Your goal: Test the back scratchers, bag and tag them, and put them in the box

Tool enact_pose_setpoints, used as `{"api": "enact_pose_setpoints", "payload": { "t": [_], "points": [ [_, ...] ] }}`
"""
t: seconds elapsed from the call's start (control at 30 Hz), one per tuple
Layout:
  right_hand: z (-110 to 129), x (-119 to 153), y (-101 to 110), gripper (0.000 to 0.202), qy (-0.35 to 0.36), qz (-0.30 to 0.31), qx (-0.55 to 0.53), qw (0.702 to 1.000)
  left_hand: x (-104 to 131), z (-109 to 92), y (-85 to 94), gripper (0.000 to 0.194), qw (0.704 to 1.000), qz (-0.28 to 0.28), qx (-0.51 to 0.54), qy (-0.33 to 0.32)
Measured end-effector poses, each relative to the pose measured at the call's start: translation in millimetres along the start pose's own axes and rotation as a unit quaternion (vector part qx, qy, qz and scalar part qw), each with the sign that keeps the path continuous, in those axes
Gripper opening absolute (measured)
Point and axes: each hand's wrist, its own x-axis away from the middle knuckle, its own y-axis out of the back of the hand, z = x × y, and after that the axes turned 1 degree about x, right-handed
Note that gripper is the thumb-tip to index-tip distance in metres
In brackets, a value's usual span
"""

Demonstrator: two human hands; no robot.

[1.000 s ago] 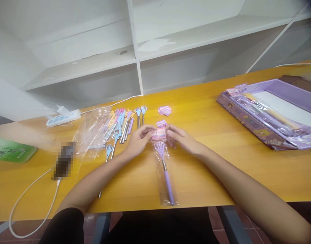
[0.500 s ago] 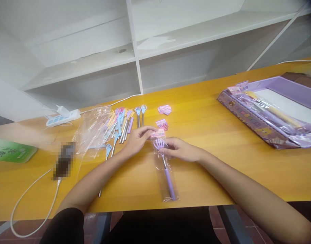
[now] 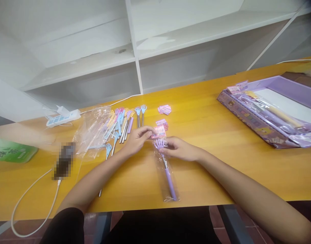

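A purple back scratcher (image 3: 170, 183) lies in a clear plastic bag (image 3: 161, 188) on the table in front of me. My right hand (image 3: 179, 148) pinches the bag beside the scratcher's claw head. Just above the bag's top end, my left hand (image 3: 140, 138) has its thumb and fingertips closed on a pink printed card (image 3: 159, 132). Whether the card's lower edge is inside the bag or over its mouth, I cannot tell. Behind it lies a small pile of similar pink cards (image 3: 162, 123), with a second pile (image 3: 164, 109) farther back.
Several loose back scratchers (image 3: 121, 122) and clear bags (image 3: 90, 130) lie to the left. Near them are a power strip (image 3: 63, 118), a blurred-out device (image 3: 64, 161) on a white cable, and a green packet (image 3: 14, 150). At right, a purple display box (image 3: 257, 125) holds bagged scratchers.
The pink card in my left hand has shifted slightly up and tilted. The bagged back scratcher has barely moved, and my right hand stays in place.
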Motion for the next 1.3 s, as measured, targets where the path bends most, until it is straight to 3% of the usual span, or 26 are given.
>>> {"api": "enact_pose_setpoints", "payload": {
  "t": [0.23,0.33,0.43,0.57,0.77,0.97,1.07,1.13,1.23,1.3],
  "points": [
    [1.9,-0.7,-2.2,0.041,0.007,0.006,-0.009,1.0,2.3,-14.0,4.4,0.022,0.992,0.028,-0.112,-0.049],
    [0.1,-1.4,-1.7,0.04,0.011,0.006,0.005,1.0,3.6,-16.3,0.3,0.032,0.988,-0.015,-0.15,-0.042],
    [-0.6,-1.4,-0.7,0.038,0.015,-0.003,0.023,1.0,3.8,-15.2,-6.6,0.05,0.989,-0.069,-0.129,-0.01],
    [1.1,-0.8,-1.8,0.033,0.051,0.008,0.06,0.997,2.3,-11.7,-10.5,0.062,0.989,-0.111,-0.092,0.02],
    [0.1,-0.8,-5.1,0.032,0.06,0.025,0.087,0.994,1.3,-7.3,-9.4,0.065,0.991,-0.109,-0.067,0.039],
    [-1.6,-0.7,-2.4,0.036,0.053,0.019,0.076,0.996,1.0,-3.0,-10.4,0.054,0.994,-0.098,-0.049,0.003],
    [-4.2,-3.1,-0.8,0.042,0.032,0.002,0.041,0.999,-2.8,-3.4,-2.7,0.046,0.994,-0.096,-0.043,-0.005],
    [-8.0,-6.0,1.6,0.046,0.015,-0.042,0.017,0.999,-7.5,-5.5,6.7,0.043,0.995,-0.1,-0.029,0.002],
    [-14.9,-10.2,6.9,0.048,-0.004,-0.113,-0.01,0.993,-15.7,-12.1,24.3,0.045,0.991,-0.135,0.014,0.021],
    [-18.3,-11.9,9.9,0.048,-0.019,-0.118,-0.014,0.993,-20.1,-19.6,37.1,0.046,0.985,-0.168,0.026,0.026]
  ]
}}
